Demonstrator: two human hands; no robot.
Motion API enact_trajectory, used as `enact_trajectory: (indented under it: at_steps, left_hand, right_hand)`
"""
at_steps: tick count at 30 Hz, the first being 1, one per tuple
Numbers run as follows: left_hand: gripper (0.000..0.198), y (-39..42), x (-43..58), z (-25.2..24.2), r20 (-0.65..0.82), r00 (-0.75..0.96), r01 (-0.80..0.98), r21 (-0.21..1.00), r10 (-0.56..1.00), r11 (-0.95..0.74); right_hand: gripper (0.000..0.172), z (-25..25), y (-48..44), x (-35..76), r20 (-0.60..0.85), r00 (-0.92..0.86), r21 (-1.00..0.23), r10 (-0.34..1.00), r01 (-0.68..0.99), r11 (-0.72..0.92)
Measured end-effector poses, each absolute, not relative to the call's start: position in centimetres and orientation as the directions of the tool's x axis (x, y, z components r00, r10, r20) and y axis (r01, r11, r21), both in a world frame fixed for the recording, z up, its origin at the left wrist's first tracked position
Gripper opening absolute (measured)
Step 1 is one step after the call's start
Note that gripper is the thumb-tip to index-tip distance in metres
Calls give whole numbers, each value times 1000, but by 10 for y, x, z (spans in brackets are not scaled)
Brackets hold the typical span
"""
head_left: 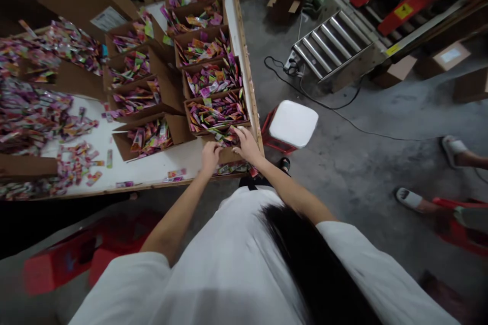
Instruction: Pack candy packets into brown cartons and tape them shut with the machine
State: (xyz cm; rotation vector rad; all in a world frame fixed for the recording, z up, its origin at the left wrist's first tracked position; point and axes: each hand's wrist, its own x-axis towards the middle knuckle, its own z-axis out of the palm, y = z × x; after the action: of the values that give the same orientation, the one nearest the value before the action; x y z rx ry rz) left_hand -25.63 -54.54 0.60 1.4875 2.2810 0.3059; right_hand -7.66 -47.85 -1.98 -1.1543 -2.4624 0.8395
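My left hand (210,156) rests on the near edge of a small cardboard box (229,154) at the table's front right corner, its fingers curled over the rim. My right hand (247,144) lies on the bright sachets (225,136) in that box, fingers bent down into them. Whether either hand holds a sachet is hidden. Behind it stand rows of open cardboard boxes (215,110) filled with the same pink, green and orange sachets.
A white table (152,167) carries loose sachet heaps (34,111) at left. A white-topped red stool (293,124) stands right of the table. A roller conveyor (331,45) and a black cable cross the concrete floor. Another person's sandalled feet (409,198) show at right.
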Motion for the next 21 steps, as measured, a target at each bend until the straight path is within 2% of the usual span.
enact_trajectory:
  at_steps: [3, 5, 8, 11, 14, 17, 21]
  left_hand:
    - [57, -545, -263, -2, -77, -430, 824, 373, 899, 426]
    - [68, -545, -269, -7, -49, -341, 862, 383, 939, 333]
    - [62, -541, -272, -13, -140, -108, 914, 376, 984, 153]
    - [60, -536, -264, -16, -226, 47, 951, 308, 973, 26]
    - [59, -531, -254, -15, -271, 96, 969, 244, 958, -28]
    - [60, -523, -249, -13, -293, 116, 972, 229, 949, -48]
    - [54, -513, -252, -19, -303, 122, 972, 229, 945, -53]
  right_hand:
    - [66, -24, -480, -82, 49, -740, -589, 671, 521, 618]
    - [60, -24, -478, -87, 5, -774, -556, 633, 524, 645]
    - [55, -25, -474, -97, -57, -761, -525, 646, 573, 629]
    - [45, -28, -471, -105, -126, -739, -507, 661, 621, 598]
    - [40, -32, -472, -105, -115, -741, -515, 661, 613, 598]
    - [39, -35, -477, -97, -49, -726, -611, 686, 565, 554]
    - [47, -37, -481, -92, -3, -620, -692, 785, 568, 445]
